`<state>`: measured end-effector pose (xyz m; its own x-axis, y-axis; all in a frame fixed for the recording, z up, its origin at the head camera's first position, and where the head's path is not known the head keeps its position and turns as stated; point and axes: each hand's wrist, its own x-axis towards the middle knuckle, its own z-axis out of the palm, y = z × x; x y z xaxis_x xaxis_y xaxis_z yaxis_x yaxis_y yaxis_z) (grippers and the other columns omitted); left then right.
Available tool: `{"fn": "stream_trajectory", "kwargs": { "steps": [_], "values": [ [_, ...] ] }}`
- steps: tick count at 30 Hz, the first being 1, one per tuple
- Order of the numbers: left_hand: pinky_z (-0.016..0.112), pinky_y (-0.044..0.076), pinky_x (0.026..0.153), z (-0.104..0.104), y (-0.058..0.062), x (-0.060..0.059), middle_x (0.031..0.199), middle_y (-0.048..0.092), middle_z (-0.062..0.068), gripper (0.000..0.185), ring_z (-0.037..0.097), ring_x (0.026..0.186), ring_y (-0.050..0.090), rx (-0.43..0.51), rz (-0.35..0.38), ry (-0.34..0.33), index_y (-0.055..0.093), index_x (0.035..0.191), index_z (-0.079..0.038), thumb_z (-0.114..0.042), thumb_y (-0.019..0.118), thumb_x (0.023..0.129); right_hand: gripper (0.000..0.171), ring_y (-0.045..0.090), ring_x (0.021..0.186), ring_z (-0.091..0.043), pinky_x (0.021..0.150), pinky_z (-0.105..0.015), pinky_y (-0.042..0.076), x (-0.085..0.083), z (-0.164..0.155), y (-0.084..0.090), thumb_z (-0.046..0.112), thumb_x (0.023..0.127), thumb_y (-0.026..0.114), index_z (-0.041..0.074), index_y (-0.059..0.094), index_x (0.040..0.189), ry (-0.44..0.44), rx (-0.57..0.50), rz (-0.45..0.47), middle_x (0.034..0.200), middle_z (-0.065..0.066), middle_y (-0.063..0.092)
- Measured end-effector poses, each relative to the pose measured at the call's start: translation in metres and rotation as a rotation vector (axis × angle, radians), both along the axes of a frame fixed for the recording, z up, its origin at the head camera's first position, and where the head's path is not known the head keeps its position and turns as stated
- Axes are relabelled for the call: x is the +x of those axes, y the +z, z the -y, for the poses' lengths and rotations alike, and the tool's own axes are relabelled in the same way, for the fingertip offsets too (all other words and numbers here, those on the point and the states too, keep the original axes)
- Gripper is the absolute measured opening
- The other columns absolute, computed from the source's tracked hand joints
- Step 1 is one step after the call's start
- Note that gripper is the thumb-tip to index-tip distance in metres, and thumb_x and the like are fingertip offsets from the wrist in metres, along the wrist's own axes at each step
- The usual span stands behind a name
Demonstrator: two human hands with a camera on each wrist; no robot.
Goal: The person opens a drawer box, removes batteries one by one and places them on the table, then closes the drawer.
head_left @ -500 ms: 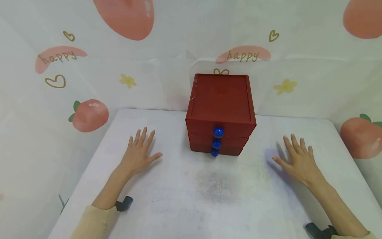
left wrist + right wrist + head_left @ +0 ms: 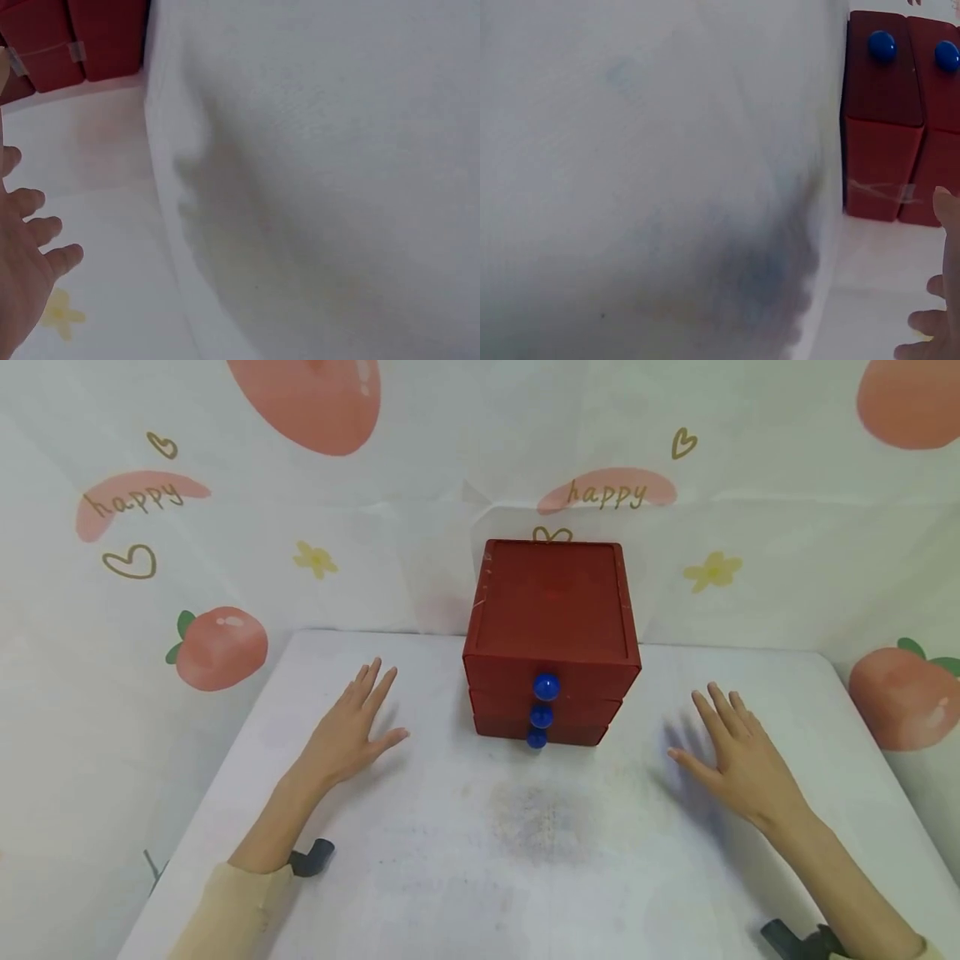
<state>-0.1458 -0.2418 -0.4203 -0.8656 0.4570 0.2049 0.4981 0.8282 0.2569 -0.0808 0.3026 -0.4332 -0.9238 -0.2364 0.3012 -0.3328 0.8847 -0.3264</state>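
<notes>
A dark red three-drawer box (image 2: 555,602) with a blue round knob (image 2: 547,687) on each drawer stands at the back middle of the white table, all drawers closed. To its left, my left hand (image 2: 347,735) is held above the table with fingers extended and thumb spread, holding nothing. My right hand (image 2: 742,760) hovers on the other side, fingers straight, casting a shadow on the table below. In the left wrist view, the box's side (image 2: 109,37) shows at the top left. The right wrist view has its drawer fronts and two knobs at upper right.
The white table (image 2: 450,860) reaches back to a cloth backdrop (image 2: 420,460) printed with peaches, hearts and flowers. Dark wrist-worn pieces (image 2: 312,858) stick out by both sleeves. Clear tape (image 2: 885,191) runs across the box's side.
Both hands have risen and turned, palms now facing more inward toward the box. The right hand has shifted slightly left. The box stays put; the view tilts a little.
</notes>
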Motion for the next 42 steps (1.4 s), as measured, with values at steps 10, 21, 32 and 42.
{"fn": "stream_trajectory", "kwargs": {
  "steps": [10,21,32,42],
  "values": [
    [0.057,0.043,0.101,-0.001,0.014,-0.01,0.163,0.024,0.005,0.085,0.032,0.145,0.032,0.132,-0.146,-0.102,0.029,0.158,-0.022,-0.038,0.072,0.087,0.077,0.044,0.132,-0.043,0.118,-0.04,0.026,-0.003,0.013,0.015,0.038,0.081,0.076,0.007,0.049,0.146,0.081,-0.045,-0.203,0.146,-0.018,0.049],
    [0.056,0.041,0.105,-0.017,0.028,-0.02,0.159,0.034,0.002,0.082,0.03,0.14,0.042,0.331,-0.129,-0.154,0.04,0.154,-0.023,-0.027,0.079,0.082,0.065,0.059,0.109,-0.035,0.106,-0.008,0.026,0.0,0.034,0.03,0.059,0.095,0.054,0.004,0.066,0.128,0.166,-0.138,-0.444,0.123,-0.013,0.066],
    [0.043,0.047,0.102,-0.042,0.046,-0.035,0.149,0.049,0.009,0.074,0.025,0.135,0.049,0.585,-0.078,-0.251,0.05,0.146,-0.008,-0.007,0.08,0.079,0.052,0.066,0.078,-0.011,0.079,-0.009,0.047,0.007,0.058,0.044,0.049,0.096,0.059,0.002,0.073,0.113,0.282,-0.32,-0.452,0.102,-0.003,0.074],
    [0.058,0.043,0.1,-0.064,0.081,-0.03,0.14,0.051,0.029,0.06,0.043,0.129,0.05,0.786,0.043,-0.318,0.05,0.137,0.013,0.011,0.072,0.081,0.045,0.064,0.077,-0.011,0.077,-0.013,0.049,0.007,0.081,0.051,0.043,0.096,0.062,0.001,0.073,0.11,0.378,-0.426,-0.396,0.099,-0.003,0.073]
  ]
}}
